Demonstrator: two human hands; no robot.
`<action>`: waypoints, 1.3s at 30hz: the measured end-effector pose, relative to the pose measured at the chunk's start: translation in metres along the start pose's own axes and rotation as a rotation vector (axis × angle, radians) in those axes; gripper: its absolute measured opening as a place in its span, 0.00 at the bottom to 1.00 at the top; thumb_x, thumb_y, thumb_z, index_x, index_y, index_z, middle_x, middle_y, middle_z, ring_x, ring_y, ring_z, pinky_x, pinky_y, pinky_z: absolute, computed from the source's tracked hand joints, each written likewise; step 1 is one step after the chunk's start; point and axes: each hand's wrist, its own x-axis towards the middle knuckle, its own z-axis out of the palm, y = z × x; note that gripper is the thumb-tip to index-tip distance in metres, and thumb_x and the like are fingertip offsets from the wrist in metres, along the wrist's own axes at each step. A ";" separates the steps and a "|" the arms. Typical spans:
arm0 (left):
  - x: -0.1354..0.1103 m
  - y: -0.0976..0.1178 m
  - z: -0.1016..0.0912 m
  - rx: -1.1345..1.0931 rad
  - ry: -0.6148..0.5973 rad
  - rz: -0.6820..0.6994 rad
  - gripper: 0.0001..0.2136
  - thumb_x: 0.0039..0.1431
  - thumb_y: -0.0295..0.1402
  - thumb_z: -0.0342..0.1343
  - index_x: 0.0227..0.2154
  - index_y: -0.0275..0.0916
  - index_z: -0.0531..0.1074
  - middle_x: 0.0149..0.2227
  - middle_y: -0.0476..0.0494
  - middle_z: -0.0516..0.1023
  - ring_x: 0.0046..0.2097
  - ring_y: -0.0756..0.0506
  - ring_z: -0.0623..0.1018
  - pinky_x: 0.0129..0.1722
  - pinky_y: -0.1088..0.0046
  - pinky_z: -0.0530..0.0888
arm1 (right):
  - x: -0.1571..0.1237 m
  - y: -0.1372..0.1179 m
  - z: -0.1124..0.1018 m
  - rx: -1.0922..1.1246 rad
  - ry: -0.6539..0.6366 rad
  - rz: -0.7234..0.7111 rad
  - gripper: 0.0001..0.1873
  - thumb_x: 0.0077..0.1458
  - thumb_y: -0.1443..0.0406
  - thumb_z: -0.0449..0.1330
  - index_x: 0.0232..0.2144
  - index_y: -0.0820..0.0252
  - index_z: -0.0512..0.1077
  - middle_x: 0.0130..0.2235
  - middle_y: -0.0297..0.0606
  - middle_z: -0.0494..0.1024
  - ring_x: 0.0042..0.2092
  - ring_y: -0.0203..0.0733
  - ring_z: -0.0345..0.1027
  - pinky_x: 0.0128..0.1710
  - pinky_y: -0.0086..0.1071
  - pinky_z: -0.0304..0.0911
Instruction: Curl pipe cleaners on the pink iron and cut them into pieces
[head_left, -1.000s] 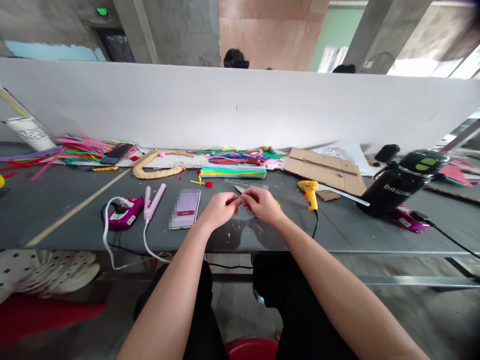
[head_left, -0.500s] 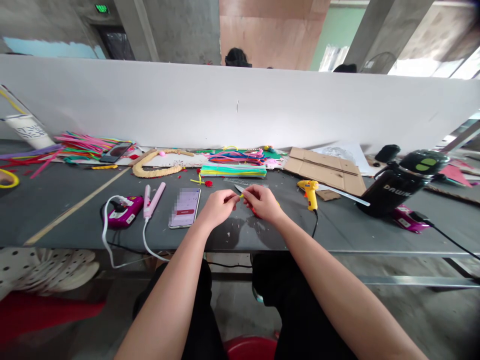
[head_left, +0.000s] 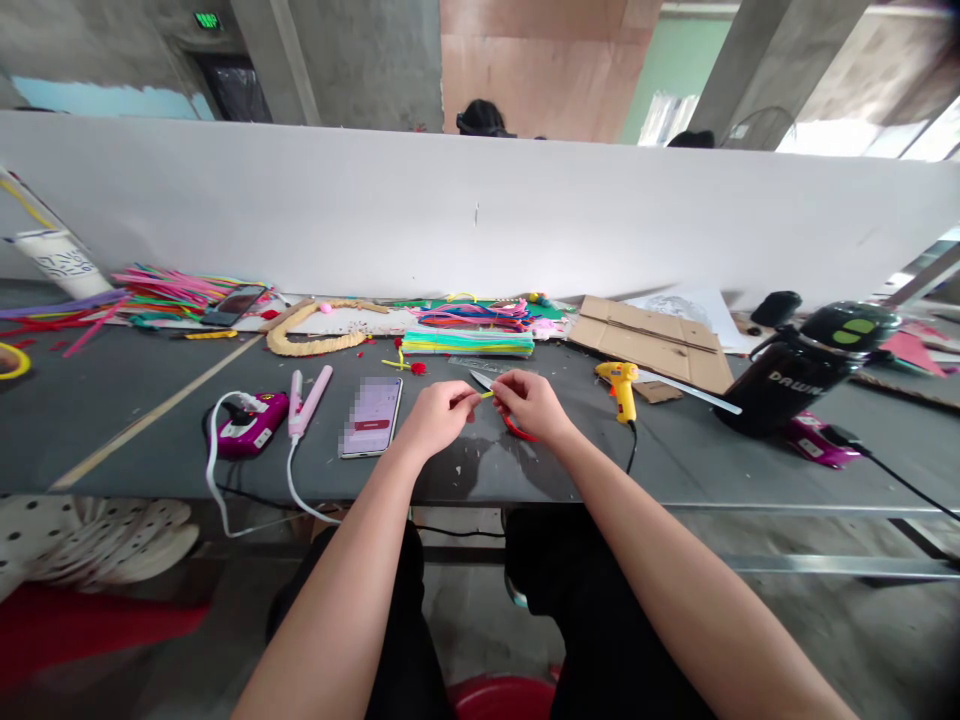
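The hands have drawn slightly apart in the last second. A short length of stem [head_left: 486, 394], yellow, now shows between the left hand [head_left: 437, 416] and right hand [head_left: 534, 405]. A red loop [head_left: 517, 433] has come out from under the right palm, at its 6 o'clock. Each grip is pinched together on the stem, just above the counter [head_left: 675, 460]. The phone [head_left: 371, 416] lies at 9 o'clock and the glue gun [head_left: 619, 385] at 3. Fingers hide whether stem and loop join.
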 end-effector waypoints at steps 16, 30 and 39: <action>0.000 -0.004 -0.004 0.040 0.083 0.019 0.13 0.60 0.40 0.52 0.25 0.39 0.75 0.25 0.47 0.79 0.26 0.48 0.73 0.27 0.74 0.64 | 0.000 0.000 -0.002 -0.048 -0.005 0.090 0.25 0.53 0.44 0.59 0.23 0.59 0.68 0.21 0.35 0.72 0.21 0.35 0.63 0.22 0.30 0.60; 0.001 -0.005 0.000 0.015 0.005 -0.022 0.14 0.61 0.42 0.51 0.28 0.40 0.76 0.28 0.46 0.80 0.27 0.47 0.74 0.27 0.72 0.65 | 0.003 0.006 -0.008 -0.238 0.025 -0.071 0.20 0.57 0.50 0.57 0.24 0.60 0.68 0.19 0.31 0.67 0.23 0.35 0.58 0.24 0.30 0.53; 0.001 -0.006 0.000 0.025 0.016 0.008 0.14 0.61 0.41 0.50 0.28 0.40 0.75 0.27 0.46 0.79 0.28 0.47 0.73 0.28 0.72 0.64 | 0.002 0.002 -0.006 -0.106 0.015 -0.025 0.20 0.54 0.49 0.60 0.27 0.60 0.71 0.21 0.31 0.70 0.23 0.35 0.61 0.24 0.30 0.57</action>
